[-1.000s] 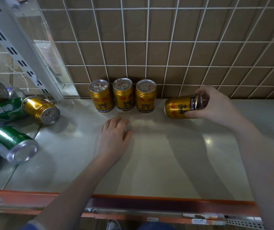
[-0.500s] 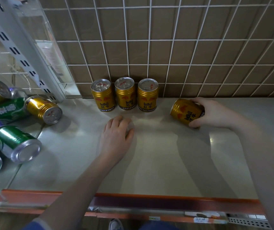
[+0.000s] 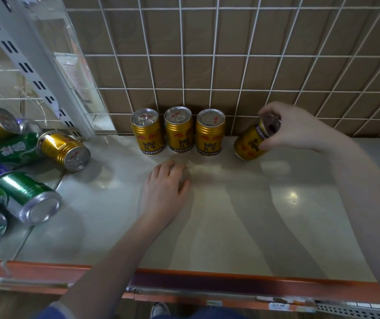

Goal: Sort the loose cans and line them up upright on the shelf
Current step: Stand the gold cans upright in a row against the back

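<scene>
Right hand (image 3: 297, 127): grips tilted gold can (image 3: 251, 141) by its top
Left hand (image 3: 166, 187): flat on shelf (image 3: 230, 215)
Back row: three gold cans (image 3: 178, 130) — upright

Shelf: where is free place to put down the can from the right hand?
Bare shelf lies between the third upright gold can and the held can, and in front of the row. The left pile is crowded.
</scene>
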A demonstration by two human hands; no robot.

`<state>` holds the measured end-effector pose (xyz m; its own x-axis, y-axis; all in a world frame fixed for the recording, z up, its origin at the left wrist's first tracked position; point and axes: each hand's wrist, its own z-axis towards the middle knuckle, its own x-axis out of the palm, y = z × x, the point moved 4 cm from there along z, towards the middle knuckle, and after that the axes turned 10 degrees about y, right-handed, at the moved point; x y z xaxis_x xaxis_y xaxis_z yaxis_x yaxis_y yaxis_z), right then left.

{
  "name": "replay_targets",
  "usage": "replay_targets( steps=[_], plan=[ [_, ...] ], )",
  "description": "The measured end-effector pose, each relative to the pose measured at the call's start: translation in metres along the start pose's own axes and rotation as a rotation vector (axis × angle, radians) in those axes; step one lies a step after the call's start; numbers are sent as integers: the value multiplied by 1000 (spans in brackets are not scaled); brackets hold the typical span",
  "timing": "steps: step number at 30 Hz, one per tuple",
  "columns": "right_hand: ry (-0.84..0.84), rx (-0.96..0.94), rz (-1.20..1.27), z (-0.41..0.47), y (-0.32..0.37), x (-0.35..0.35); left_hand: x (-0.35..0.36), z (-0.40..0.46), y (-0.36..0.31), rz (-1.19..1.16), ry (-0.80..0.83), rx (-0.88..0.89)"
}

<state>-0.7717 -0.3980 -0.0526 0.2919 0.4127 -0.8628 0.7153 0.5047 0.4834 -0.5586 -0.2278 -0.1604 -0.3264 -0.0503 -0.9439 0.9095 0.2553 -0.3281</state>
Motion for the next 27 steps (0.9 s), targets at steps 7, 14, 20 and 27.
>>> replay_targets(
  steps=[7, 14, 20, 27],
  plan=[
    [-27, -55, -176, 25, 20, 2, 1, 0, 1, 19, -13, 1],
    [43, -71, -172, 34, 18, 9, 2, 1, 2, 5, -20, 3],
    [-29, 13, 229, 24, -15, 22, -1, -2, -1, 4, -5, -2],
    [-240, -24, 567, 10, -19, 45, 0, -1, -1, -5, 5, -6]
  ],
)
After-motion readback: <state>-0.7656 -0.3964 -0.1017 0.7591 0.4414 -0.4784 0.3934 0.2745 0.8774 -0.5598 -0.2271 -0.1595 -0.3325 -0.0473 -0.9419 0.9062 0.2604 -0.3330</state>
